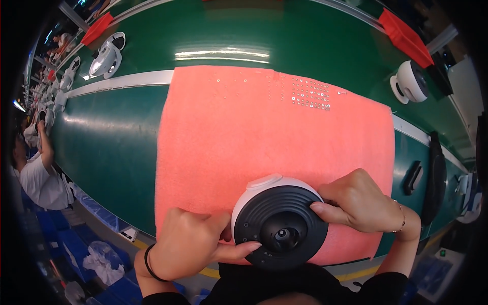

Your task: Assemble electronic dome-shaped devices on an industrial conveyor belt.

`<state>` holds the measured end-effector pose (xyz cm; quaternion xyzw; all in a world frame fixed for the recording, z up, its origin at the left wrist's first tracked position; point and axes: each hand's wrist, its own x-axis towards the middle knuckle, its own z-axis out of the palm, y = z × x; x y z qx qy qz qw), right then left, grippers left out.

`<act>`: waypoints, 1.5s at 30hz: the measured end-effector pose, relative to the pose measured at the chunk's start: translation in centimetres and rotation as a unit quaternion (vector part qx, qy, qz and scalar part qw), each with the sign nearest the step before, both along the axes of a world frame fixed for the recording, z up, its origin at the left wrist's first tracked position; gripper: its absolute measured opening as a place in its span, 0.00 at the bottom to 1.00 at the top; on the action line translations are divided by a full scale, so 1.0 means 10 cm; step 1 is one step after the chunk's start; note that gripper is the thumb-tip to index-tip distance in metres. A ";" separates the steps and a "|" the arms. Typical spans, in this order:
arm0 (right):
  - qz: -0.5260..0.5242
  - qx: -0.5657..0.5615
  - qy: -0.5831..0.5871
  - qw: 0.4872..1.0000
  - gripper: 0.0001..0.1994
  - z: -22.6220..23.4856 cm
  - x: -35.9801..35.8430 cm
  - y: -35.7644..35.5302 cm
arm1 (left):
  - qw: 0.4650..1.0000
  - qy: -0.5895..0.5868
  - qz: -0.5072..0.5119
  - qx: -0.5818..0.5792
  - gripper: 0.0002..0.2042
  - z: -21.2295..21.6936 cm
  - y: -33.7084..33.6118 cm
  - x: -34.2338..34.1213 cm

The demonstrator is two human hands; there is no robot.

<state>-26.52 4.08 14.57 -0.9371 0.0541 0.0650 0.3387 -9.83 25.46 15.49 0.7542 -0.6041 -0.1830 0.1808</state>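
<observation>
Hands clasping round white unit (280, 226) on pink towel (244, 137): left hand (185, 243) gripping its left rim, right hand (358, 202) gripping right rim, black ribbed face pointing up, equally near.

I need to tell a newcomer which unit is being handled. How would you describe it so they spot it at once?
Find the pink mat on the green belt. At its near edge, the left hand and right hand grip a round white appliance. Unlike the other white units along the belt, its ridged black underside faces up.
</observation>
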 end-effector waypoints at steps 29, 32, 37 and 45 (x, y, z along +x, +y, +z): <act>-0.102 0.202 -0.016 0.974 0.29 -0.07 0.03 0.14 | 0.976 0.180 0.017 0.122 0.24 -0.17 -0.09 0.15; -0.101 0.438 0.114 0.886 0.31 -0.15 0.01 0.17 | 0.896 0.431 0.049 0.096 0.31 -0.30 -0.08 0.06; -0.140 0.421 -0.039 0.896 0.36 0.05 0.12 0.22 | 0.923 0.356 0.019 -0.147 0.41 -0.13 -0.20 -0.04; -0.127 0.198 -0.268 0.934 0.40 0.07 0.59 0.18 | 0.949 0.209 0.008 -0.236 0.43 -0.02 -0.28 0.27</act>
